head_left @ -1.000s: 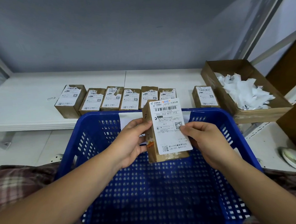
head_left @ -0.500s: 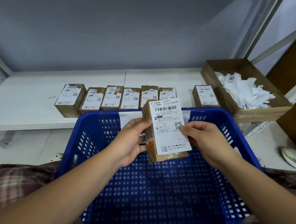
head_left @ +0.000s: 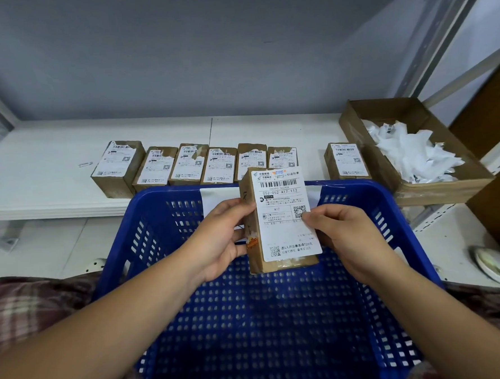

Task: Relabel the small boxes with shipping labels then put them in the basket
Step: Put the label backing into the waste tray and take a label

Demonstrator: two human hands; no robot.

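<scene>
The small cardboard box (head_left: 249,218) stands upright between the two hands, its long axis running from near the fingers' lower knuckles up past the fingertips, label face toward the camera. The left hand (head_left: 217,241) grips its left side, fingers (head_left: 238,206) curled round the edge at mid-height. The right hand (head_left: 348,239) pinches the right side, thumb tip pressed on the right edge of the shipping label (head_left: 283,225) with the other fingers curled behind. The label covers nearly the whole front and seems to overhang the box slightly on the right-hand fingers' side, so I judge it is being smoothed or squared up and is not yet fully stuck down.

Directly under both hands lies the blue plastic basket (head_left: 167,194). The box hangs above its far half, so the drop is straight down from the fingers and either hand could make it. Nothing shows in the basket but a white sheet (head_left: 214,199) against its far wall.

Beyond the fingertips, on the shelf (head_left: 37,173), a row of six labelled boxes (head_left: 188,163) lies flat, with a single labelled box (head_left: 347,160) apart from it, beyond the right fingers. Further right an open cardboard carton (head_left: 352,118) holds crumpled white paper (head_left: 410,153).
</scene>
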